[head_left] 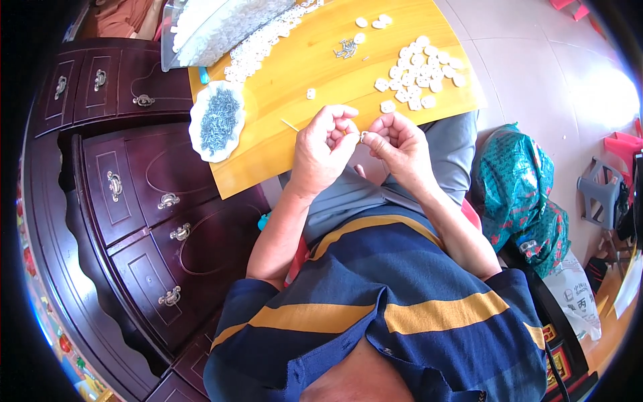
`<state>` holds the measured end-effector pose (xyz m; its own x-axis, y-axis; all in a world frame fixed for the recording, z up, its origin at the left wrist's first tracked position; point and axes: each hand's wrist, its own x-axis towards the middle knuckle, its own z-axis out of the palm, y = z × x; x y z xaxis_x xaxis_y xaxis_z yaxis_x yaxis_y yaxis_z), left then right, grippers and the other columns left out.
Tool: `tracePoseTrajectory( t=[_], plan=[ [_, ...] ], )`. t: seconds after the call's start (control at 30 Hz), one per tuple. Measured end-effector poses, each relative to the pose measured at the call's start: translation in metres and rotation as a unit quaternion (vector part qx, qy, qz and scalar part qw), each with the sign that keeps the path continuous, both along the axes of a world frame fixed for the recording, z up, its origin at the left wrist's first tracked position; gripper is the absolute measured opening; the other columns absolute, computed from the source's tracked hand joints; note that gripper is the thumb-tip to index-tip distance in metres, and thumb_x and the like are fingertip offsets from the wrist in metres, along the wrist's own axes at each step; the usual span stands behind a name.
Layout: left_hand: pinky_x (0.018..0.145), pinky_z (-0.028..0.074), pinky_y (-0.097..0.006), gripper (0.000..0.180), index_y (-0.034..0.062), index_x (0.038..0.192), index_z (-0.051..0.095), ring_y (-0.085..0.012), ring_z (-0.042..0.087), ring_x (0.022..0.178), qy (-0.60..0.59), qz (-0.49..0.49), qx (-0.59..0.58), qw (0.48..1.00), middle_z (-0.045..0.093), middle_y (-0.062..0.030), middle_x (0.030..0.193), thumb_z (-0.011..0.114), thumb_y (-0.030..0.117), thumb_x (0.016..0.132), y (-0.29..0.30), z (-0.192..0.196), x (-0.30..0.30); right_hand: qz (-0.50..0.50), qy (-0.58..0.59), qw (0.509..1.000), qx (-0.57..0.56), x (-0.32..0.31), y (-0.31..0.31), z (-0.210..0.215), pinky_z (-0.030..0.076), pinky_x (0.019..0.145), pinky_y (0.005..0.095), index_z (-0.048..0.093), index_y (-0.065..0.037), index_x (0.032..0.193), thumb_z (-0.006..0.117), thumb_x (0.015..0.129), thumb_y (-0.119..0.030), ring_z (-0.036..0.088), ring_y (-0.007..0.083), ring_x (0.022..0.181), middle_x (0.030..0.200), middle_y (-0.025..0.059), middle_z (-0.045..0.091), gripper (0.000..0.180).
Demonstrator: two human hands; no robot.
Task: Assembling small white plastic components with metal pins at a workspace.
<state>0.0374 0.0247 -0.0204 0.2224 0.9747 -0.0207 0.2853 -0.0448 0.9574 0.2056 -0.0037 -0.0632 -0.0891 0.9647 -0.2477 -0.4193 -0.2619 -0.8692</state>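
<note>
Fingers (377, 143) of the right hand (406, 153) are pinched together at the tips, with the near end of a piece (364, 136), small and pale, caught between thumb and forefinger. The left hand (321, 149) is brought up just beside it, its fingers curled and its thumb tip set close against the piece; whether the piece is also gripped on that side cannot be told. The piece is held at the near edge of the table (281, 90), between the two sets of fingertips, and its details are too small to be made out.

Just left of the left fingers, a thin stick (289, 125) is laid on the table, and a lone white block (311, 94) is seen a little beyond them. Farther left, a white dish (195, 127) is filled with screws (220, 120). Beyond it, a clear bin (175, 61) is heaped with white parts (231, 27), and more are spilled along its side. Straight ahead of the fingers, a small group of screws is scattered near a few white discs (362, 23). Ahead and to the right, a cluster of white blocks (416, 74) is spread out.
</note>
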Motion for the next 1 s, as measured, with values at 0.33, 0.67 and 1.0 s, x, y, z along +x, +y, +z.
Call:
tracePoseTrajectory(
  t=[0.33,0.67,1.0],
  plan=[
    [0.063,0.048,-0.019,0.03,0.0025,0.119,0.06,-0.0014,0.058,0.069,0.0,-0.022,-0.012,1.0,0.063,0.0014,0.081,0.065,-0.006,0.09,0.004,0.002,-0.001,-0.015,-0.003,1.0,-0.015,-0.002,-0.001,0.004,0.048,0.063,0.0178,0.063,-0.003,0.097,0.072,0.094,-0.002,0.059,0.003,0.069,0.08,-0.0021,0.065,0.01],
    [0.063,0.05,-0.023,0.013,-0.0004,0.1,0.072,-0.0047,0.058,0.066,0.117,-0.007,0.067,0.991,0.068,-0.0011,0.08,0.072,0.006,0.089,0.065,0.03,0.001,-0.075,0.04,0.996,-0.018,0.011,0.005,0.012,0.051,0.07,0.0199,0.067,-0.002,0.109,0.072,0.095,-0.004,0.06,0.0047,0.074,0.087,-0.0017,0.067,0.016],
    [0.067,0.055,-0.034,0.014,0.0087,0.101,0.077,-0.0226,0.069,0.071,0.266,-0.068,0.278,0.921,0.072,-0.0097,0.084,0.072,0.014,0.089,0.202,-0.001,0.03,-0.055,0.023,0.998,0.007,0.009,0.001,0.007,0.05,0.067,0.0199,0.069,0.001,0.11,0.069,0.097,-0.004,0.057,0.004,0.073,0.086,-0.0021,0.066,0.014]
  ],
)
